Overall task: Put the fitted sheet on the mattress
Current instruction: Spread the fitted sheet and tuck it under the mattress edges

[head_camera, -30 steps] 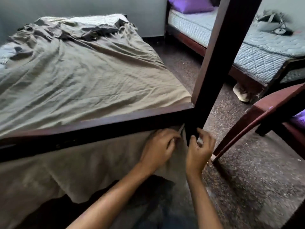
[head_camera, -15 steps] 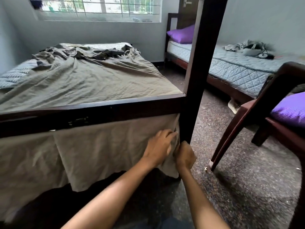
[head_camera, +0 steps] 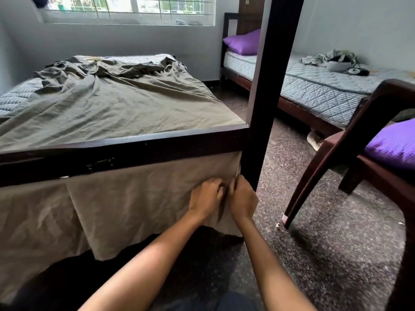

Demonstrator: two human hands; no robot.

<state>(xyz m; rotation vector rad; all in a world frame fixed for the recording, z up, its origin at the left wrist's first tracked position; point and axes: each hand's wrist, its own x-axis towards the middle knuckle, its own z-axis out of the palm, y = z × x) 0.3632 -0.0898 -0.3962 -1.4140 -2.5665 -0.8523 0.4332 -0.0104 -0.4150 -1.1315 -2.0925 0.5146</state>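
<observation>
Down at the foot corner: the left hand [head_camera: 205, 196] and the right hand [head_camera: 243, 199] sit side by side, nearly touching. Both have their fingers curled into the hanging edge of the fitted sheet [head_camera: 125, 104], right beside the bed post [head_camera: 267, 86]. The sheet lies over most of the mattress [head_camera: 13, 97], rumpled at the far end where the quilted cover shows bare, and its near end drapes down below the foot rail [head_camera: 134, 151].

This looks like the corner tuck. To do it well, I'd gather the slack into both hands, find the corner seam, and draw it down and round the mattress corner, not round the post. Pull evenly, or that loose far end could drag off. The gap beside the post looks tight, so feed the cloth in flat. The chair [head_camera: 332, 167] stands near on the right, so mind the elbow.
</observation>
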